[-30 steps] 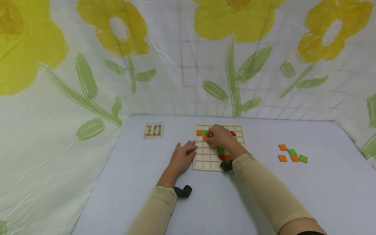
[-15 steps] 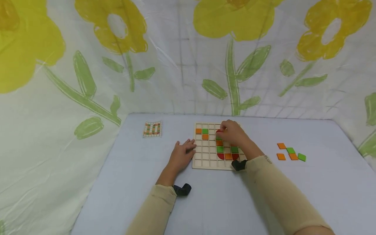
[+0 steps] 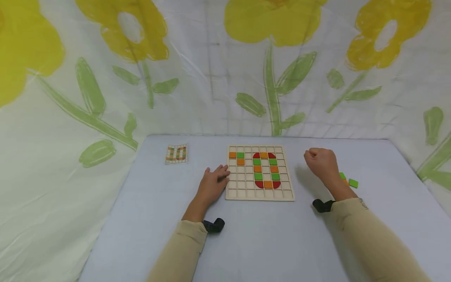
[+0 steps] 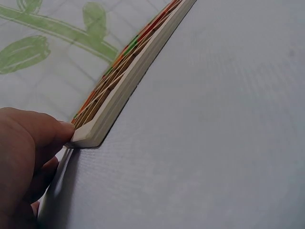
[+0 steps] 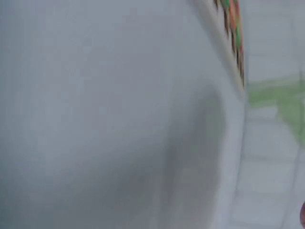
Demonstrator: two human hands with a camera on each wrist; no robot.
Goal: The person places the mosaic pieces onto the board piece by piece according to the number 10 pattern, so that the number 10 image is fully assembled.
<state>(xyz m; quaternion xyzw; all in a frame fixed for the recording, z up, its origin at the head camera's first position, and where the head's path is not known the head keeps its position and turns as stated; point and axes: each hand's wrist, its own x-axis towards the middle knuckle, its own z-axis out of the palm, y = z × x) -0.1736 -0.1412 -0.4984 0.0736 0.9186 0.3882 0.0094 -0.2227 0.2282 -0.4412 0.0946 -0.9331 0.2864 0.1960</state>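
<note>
Plainly in the head view, a pale gridded board [image 3: 241, 192] lies on the table [image 3: 260, 243], nearer its far edge than its near one. Towards the board's far left corner, some cells hold an orange tile [image 3: 232, 155], a green tile [image 3: 240, 155] beside it, and a second orange one just below the green. Right of the board's middle, more tiles make a closed upright ring: red rounded pieces at its four corners, orange and green squares between. The left hand [image 3: 213, 183] has its fingers spread and relaxed, tips at the board's left edge. Past the board's right edge, above the table, is the right hand [image 3: 321, 162], fingers curled in tightly; whether they hold anything, I cannot tell. Loose tiles [image 3: 353, 183] lie behind its wrist, partly hidden. Near the table's far left corner sits a small patterned card [image 3: 177, 154]. Behind the far edge hangs a white sheet [image 3: 190, 117] painted with yellow flowers and green leaves.

In the left wrist view, a fingertip touches the board beside a corner, and tile edges show along the top.

In the right wrist view, blurred, are a board corner, a shadow on the table and the sheet.
</note>
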